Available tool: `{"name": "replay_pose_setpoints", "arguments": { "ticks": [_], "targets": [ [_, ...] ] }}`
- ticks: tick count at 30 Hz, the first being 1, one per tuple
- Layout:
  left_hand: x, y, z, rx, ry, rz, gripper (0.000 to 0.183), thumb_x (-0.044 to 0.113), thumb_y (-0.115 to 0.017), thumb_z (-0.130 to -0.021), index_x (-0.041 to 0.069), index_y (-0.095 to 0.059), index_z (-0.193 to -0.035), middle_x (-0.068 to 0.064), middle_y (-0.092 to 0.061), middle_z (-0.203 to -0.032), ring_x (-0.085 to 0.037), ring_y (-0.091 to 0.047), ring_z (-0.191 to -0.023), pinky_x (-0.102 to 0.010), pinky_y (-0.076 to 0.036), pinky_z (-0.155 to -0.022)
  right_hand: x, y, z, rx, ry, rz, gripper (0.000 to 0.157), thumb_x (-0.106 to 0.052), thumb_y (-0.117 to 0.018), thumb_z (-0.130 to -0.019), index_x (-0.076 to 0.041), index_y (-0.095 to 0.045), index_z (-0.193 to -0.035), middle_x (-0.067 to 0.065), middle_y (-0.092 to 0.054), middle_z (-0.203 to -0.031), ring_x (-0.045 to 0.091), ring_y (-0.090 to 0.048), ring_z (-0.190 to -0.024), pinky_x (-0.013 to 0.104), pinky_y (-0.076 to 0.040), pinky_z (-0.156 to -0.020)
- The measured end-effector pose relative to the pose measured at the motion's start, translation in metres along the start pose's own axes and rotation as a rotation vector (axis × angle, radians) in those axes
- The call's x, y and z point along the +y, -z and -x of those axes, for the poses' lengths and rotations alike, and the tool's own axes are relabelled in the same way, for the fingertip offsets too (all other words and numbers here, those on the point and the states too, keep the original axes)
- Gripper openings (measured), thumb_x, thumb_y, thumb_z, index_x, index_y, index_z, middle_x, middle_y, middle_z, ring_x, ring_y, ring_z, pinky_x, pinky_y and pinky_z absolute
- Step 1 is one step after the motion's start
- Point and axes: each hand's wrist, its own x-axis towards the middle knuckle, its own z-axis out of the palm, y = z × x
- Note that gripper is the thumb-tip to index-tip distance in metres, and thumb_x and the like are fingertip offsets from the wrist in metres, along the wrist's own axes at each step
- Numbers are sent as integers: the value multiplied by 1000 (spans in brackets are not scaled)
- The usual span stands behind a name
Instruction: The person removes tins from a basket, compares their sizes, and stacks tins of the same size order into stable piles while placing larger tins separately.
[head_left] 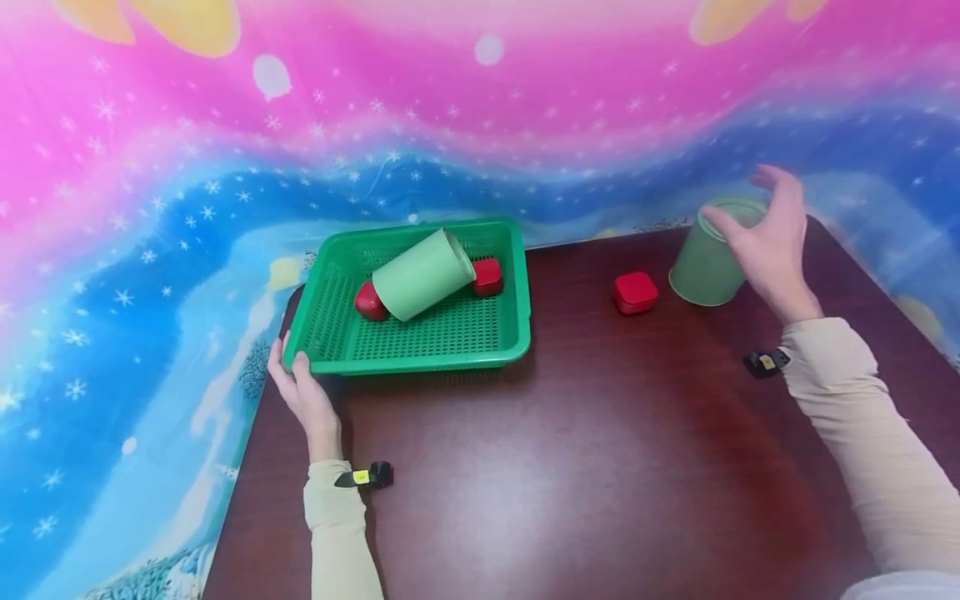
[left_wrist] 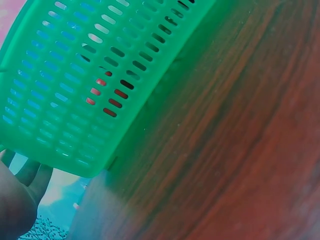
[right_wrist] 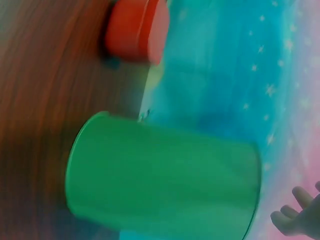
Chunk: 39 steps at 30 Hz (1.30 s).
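My left hand grips the near left corner of a green plastic basket, thumb at the rim and fingers along the outside. In the basket a pale green can lies tilted on its side, between a rounded red object and a red box. At the table's right, a second green can stands upright. My right hand is over its top with thumb and fingers spread. The right wrist view shows the fingers apart from the can's end. A small red box sits left of that can.
The dark wooden table has its back edge just behind the basket and the standing can. Beyond it hangs a pink and blue patterned cloth. Small black cameras are strapped to both wrists.
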Motion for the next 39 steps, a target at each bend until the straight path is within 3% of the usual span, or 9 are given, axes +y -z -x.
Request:
{"name": "replay_pose_setpoints", "arguments": {
  "ticks": [6, 8, 11, 13, 16, 26, 39],
  "targets": [
    [0, 1, -2, -5, 3, 0, 54, 22, -46, -108, 11, -34, -160, -6, -42, -162, -13, -35, -148, -31, -26, -119, -22, -21, 3, -45, 96, -23, 77, -32, -76, -94, -11, -38, -158, 15, -44, -155, 25, -41, -141, 37, -29, -117],
    [-1, 1, -2, -3, 5, 1, 54, 21, -46, -108, 13, -35, -160, -6, -42, -162, -13, -35, -148, -31, -26, -118, -28, -28, 5, -65, 127, -21, 77, -31, -76, -94, -10, -39, -157, 14, -45, -153, 25, -50, -126, 33, -34, -110],
    [2, 1, 0, -4, 14, 10, 53, 20, -45, -108, 13, -35, -160, -7, -42, -162, -14, -35, -148, -31, -26, -118, -37, -38, 8, -99, 167, -13, 76, -30, -76, -94, -8, -39, -157, 15, -47, -152, 27, -50, -121, 34, -34, -107],
    [11, -1, 4, -9, 21, 13, 54, 18, -45, -108, 11, -34, -160, -9, -41, -162, -16, -35, -148, -31, -26, -118, -43, -45, 10, -128, 186, -16, 75, -30, -75, -94, -5, -40, -156, 17, -47, -152, 29, -50, -124, 35, -34, -109],
    [22, -4, 8, -17, 25, 10, 54, 17, -45, -107, 9, -34, -160, -7, -43, -161, -17, -34, -149, -32, -26, -119, -52, -56, 12, -166, 207, -26, 75, -30, -75, -95, 0, -40, -154, 20, -46, -152, 35, -42, -141, 46, -29, -118],
    [27, -4, 10, -24, 28, 11, 53, 16, -45, -107, 8, -36, -159, -7, -43, -161, -18, -34, -149, -33, -27, -118, -78, -100, 20, -268, 280, -79, 74, -28, -76, -94, 3, -43, -152, 22, -51, -145, 38, -46, -136, 51, -33, -114],
    [33, -4, 12, -22, -8, 22, 53, 12, -45, -106, 3, -36, -157, -15, -43, -160, -24, -33, -150, -33, -27, -118, -98, -141, 33, -377, 349, -106, 72, -26, -76, -95, 2, -42, -152, 22, -56, -139, 39, -50, -132, 57, -36, -108]
  ]
}}
